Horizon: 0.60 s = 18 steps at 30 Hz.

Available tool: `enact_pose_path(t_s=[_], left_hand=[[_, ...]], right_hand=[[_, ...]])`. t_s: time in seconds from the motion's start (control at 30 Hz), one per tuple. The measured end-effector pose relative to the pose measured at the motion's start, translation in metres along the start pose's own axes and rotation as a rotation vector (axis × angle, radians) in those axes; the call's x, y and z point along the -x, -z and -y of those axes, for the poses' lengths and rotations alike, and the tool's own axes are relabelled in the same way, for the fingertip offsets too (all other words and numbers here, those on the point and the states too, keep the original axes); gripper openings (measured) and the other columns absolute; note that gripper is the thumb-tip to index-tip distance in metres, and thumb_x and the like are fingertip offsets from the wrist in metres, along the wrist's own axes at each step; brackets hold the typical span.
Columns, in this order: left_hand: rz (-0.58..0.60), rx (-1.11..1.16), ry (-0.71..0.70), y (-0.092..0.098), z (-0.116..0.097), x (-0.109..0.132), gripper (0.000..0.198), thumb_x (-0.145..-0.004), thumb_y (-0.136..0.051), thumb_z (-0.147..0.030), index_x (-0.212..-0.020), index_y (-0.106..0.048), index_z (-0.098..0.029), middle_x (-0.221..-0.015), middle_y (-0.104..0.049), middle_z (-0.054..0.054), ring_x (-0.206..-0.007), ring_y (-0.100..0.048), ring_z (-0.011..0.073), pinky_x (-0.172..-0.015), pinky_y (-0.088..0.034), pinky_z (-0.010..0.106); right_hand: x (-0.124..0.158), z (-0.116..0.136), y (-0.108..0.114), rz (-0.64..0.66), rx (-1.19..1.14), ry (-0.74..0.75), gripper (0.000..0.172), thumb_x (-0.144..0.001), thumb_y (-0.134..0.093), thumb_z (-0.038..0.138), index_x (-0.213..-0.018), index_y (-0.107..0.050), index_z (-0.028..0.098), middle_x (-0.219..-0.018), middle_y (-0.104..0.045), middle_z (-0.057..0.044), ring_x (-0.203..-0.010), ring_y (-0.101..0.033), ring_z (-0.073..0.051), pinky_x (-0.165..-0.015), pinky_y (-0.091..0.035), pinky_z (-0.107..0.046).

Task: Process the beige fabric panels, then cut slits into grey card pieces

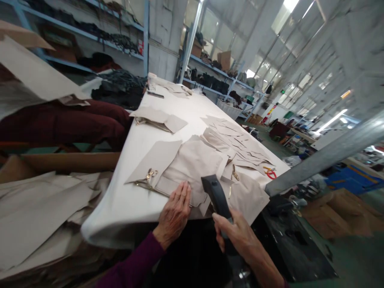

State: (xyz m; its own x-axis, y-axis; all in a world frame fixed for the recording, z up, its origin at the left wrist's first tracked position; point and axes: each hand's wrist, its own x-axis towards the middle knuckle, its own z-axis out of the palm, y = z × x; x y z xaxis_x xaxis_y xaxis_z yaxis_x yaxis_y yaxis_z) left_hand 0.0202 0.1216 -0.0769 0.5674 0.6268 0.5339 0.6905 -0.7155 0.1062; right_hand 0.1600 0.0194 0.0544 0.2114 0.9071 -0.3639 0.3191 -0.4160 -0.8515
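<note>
My left hand (pixel 175 212) lies flat with fingers stretched out on a stack of beige cut fabric pieces (pixel 192 164) near the front edge of the white table (pixel 135 200). My right hand (pixel 237 236) is wrapped round the dark handle of a black hand-held tool (pixel 216 196), which points up over the fabric's right part. Metal clips (pixel 150 175) hold a neighbouring beige stack (pixel 156 160) just left of my left hand.
More beige pieces (pixel 234 140) are spread across the table's right side, with red-handled scissors (pixel 271 173) by the right edge. Another clipped stack (pixel 159 118) lies further back. Paper patterns (pixel 36 216) pile up at left. Blue shelves (pixel 90 36) hold dark material behind.
</note>
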Motion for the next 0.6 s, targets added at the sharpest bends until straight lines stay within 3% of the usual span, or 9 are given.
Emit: enact_pose_path(t_s=[0.13,0.27,0.37,0.47,0.6], left_hand=[[-0.064,0.13,-0.023,0.03,0.016,-0.001,0.05,-0.081,-0.043,-0.01,-0.131,-0.043,-0.004,-0.137,-0.046,0.017,-0.129,-0.038,0.0258,-0.105,-0.036,0.036],[-0.218,0.09,0.275,0.06,0.057,-0.005,0.038,-0.085,-0.048,-0.02,-0.12,-0.051,-0.007,-0.115,-0.057,0.017,-0.11,-0.051,0.0265,-0.096,-0.042,0.039],[-0.143,0.008,0.382,0.062,0.086,-0.005,0.031,-0.083,-0.053,-0.028,-0.108,-0.058,-0.011,-0.095,-0.061,0.013,-0.092,-0.056,0.0266,-0.082,-0.047,0.039],[-0.1,0.083,0.423,0.053,0.098,-0.002,0.023,-0.085,-0.048,-0.026,-0.099,-0.063,-0.014,-0.087,-0.062,0.009,-0.08,-0.059,0.0215,-0.074,-0.046,0.033],[-0.237,0.37,0.581,0.049,0.103,-0.004,0.026,-0.084,-0.048,-0.03,-0.086,-0.069,-0.014,-0.089,-0.065,0.009,-0.08,-0.061,0.0202,-0.076,-0.046,0.031]], right_hand=[[0.007,0.006,0.009,0.141,-0.074,0.048,0.031,-0.085,-0.051,0.045,-0.071,-0.048,0.017,-0.043,-0.047,0.006,-0.035,-0.044,-0.008,-0.036,-0.038,-0.018],[0.016,0.004,0.006,0.275,-0.177,0.072,0.027,-0.083,-0.054,0.043,-0.076,-0.049,0.017,-0.052,-0.048,0.006,-0.037,-0.044,-0.006,-0.035,-0.039,-0.018],[0.009,0.003,-0.002,0.358,-0.159,0.087,0.026,-0.083,-0.055,0.041,-0.074,-0.049,0.017,-0.052,-0.049,0.006,-0.037,-0.045,-0.006,-0.035,-0.039,-0.017],[-0.008,0.005,-0.01,0.401,-0.116,0.072,0.025,-0.083,-0.055,0.04,-0.075,-0.052,0.017,-0.05,-0.051,0.005,-0.037,-0.046,-0.007,-0.035,-0.037,-0.016],[-0.032,0.011,-0.017,0.423,-0.134,0.028,0.026,-0.08,-0.058,0.043,-0.085,-0.051,0.018,-0.062,-0.055,0.004,-0.04,-0.049,-0.007,-0.036,-0.039,-0.017]])
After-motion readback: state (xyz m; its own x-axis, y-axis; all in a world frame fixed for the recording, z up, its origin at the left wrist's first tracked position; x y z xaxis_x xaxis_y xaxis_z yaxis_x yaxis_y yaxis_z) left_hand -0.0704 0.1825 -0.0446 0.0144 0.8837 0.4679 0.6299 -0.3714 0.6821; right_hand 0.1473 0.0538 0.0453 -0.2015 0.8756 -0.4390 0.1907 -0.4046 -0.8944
